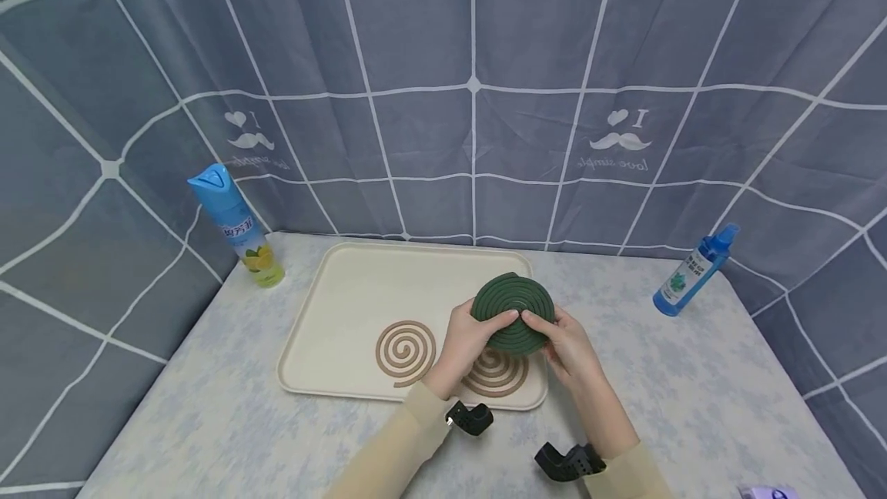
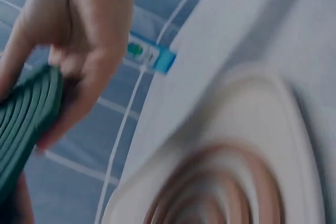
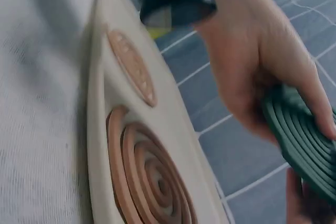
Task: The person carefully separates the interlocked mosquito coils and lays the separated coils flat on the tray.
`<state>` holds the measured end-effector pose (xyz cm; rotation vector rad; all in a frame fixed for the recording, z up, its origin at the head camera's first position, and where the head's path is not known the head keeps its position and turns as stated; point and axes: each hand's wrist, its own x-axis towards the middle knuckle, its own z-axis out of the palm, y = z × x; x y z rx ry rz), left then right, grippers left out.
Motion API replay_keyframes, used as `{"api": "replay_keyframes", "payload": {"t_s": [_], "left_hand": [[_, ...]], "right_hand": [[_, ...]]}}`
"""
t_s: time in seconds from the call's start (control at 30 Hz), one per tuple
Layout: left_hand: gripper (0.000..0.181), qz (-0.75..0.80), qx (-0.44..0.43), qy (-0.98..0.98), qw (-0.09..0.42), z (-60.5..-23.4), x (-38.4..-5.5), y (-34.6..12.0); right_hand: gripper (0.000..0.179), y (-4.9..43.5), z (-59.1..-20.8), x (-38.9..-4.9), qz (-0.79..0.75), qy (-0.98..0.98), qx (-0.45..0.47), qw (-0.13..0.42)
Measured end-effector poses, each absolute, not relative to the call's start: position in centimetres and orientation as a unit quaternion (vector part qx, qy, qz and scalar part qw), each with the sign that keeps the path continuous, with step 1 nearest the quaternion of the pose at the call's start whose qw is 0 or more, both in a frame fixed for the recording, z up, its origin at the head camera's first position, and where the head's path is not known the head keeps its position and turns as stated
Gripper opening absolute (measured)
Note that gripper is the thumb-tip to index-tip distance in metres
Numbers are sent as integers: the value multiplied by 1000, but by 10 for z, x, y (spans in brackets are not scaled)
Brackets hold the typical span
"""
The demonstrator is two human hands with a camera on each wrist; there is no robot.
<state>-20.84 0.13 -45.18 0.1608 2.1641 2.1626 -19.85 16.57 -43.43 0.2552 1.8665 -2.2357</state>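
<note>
The green coil point(image 1: 514, 293) sits between the two hands, raised above the tray point(image 1: 381, 279); the left hand point(image 1: 466, 339) grips its left edge and the right hand point(image 1: 570, 345) its right edge, both thumbs lying over its face with their tips near the centre, almost meeting; the fingers curl behind it, largely hidden. Below the hands, partly covered by the left one and the green coil, one brown coil point(image 1: 496, 377) lies on the tray; another brown coil point(image 1: 406, 353) lies on it just left of the left hand. Well out to the left of the hands, beyond the tray, stands a spray can point(image 1: 239, 229); well out to their right, a blue bottle point(image 1: 693, 274) stands on the table point(image 1: 665, 376).
</note>
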Motion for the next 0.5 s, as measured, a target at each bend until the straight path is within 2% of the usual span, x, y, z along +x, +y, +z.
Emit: {"api": "replay_keyframes", "payload": {"t_s": [0.2, 0.3, 0.5], "left_hand": [[35, 589, 97, 797, 87, -445, -202, -20], [37, 553, 115, 819, 102, -441, -199, -26], [43, 590, 77, 799, 82, -437, -198, -33]], "right_hand": [[44, 166, -428, -198, -658, 752, 24, 40], [39, 164, -426, -198, -628, 778, 4, 26], [34, 162, -425, -196, -624, 781, 33, 16]]}}
